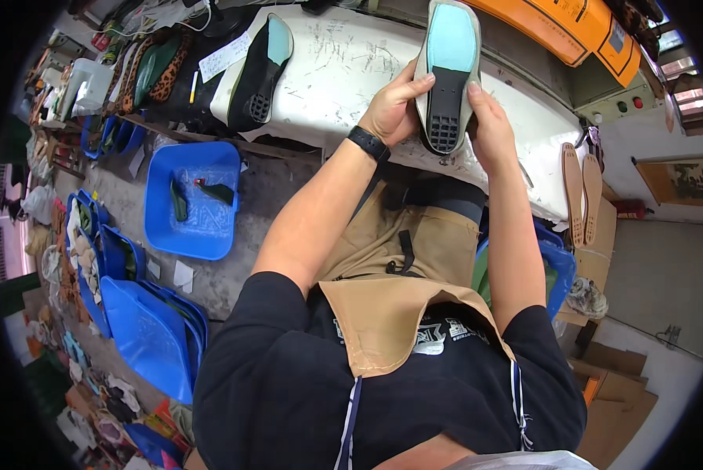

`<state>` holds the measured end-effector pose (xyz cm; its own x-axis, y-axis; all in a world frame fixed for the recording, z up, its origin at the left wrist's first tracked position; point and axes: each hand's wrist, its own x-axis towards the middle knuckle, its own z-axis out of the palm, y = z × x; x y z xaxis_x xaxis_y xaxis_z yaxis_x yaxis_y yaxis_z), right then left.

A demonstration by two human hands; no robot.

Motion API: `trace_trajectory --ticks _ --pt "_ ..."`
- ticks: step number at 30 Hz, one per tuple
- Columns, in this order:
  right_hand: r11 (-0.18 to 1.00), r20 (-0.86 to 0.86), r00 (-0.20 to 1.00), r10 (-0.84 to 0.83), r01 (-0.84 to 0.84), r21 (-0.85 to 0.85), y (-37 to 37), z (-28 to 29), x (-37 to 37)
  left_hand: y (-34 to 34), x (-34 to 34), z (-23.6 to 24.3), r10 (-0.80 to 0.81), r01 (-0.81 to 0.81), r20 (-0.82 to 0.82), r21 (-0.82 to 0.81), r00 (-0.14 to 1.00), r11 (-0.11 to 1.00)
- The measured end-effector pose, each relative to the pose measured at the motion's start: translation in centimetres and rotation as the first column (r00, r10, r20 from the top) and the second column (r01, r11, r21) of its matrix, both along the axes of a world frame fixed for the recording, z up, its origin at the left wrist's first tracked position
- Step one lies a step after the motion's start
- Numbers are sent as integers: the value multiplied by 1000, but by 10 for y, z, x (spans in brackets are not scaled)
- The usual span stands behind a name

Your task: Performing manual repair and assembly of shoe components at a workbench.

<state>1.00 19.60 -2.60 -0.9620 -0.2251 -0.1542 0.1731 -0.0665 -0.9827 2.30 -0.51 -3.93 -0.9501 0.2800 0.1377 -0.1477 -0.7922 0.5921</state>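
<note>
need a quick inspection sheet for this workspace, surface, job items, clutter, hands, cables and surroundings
Surface: white worktop, dark marks
Job's things: black-and-turquoise shoe-shaped piece, held; similar piece lying at the worktop's left
Clutter: written note and marker, left
Hands: left hand and right hand grip the held piece's opposite sides
Cables: white cord, upper left
Surroundings: blue tub holding two dark green pieces

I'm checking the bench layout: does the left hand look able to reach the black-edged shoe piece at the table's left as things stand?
Probably yes, if the left hand releases the grey-edged shoe piece: only bare white table seems to lie between hand and black-edged shoe piece.
</note>
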Motion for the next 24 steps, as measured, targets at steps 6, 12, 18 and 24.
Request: trace_trajectory --ticks 6,12,18,24 --pt "891 -26 994 -107 107 442 -33 12 65 10 3 0 116 -133 -122 -149 986 980" --pt "987 69 993 -97 87 133 -44 9 74 6 -5 18 218 -323 -272 -440 937 838" --pt "999 63 997 -54 54 -3 -50 8 72 0 -10 16 214 -285 -225 -361 951 888" --pt "997 180 983 -42 54 -63 -45 12 67 3 -14 13 234 -302 -231 -333 945 893"
